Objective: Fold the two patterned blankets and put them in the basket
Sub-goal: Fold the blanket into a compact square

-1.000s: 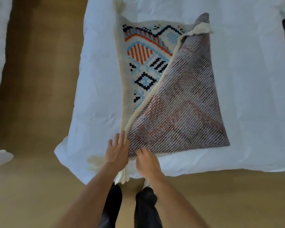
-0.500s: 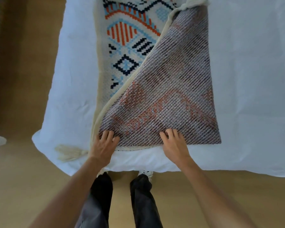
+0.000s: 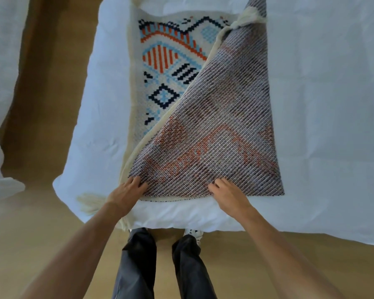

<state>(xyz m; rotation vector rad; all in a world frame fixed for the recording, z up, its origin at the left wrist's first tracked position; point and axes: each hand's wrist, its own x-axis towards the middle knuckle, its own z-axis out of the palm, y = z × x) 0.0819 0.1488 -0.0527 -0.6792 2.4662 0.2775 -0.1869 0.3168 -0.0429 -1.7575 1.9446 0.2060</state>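
Note:
One patterned blanket (image 3: 164, 61) lies on the white bed cover (image 3: 322, 104). Its cream face carries orange, light-blue and navy shapes. The right part is folded over diagonally, so the greyish reverse side (image 3: 220, 134) faces up, and a cream tassel (image 3: 249, 15) sits at the far corner. My left hand (image 3: 125, 196) grips the near left corner of the folded layer with bent fingers. About a forearm's length to the right, my right hand (image 3: 230, 195) pinches the same near edge. No second blanket or basket is in view.
The bed's near edge (image 3: 203, 221) runs just in front of my legs (image 3: 160, 266). Tan floor (image 3: 41, 104) lies to the left and below. Another white cover (image 3: 0, 93) hangs at the far left. A loose cream tassel (image 3: 91, 201) droops over the bed's near left corner.
My hands have spread apart along the near edge, the right one sliding right from the corner. Their fingers, flat half a second ago, now curl into the fabric.

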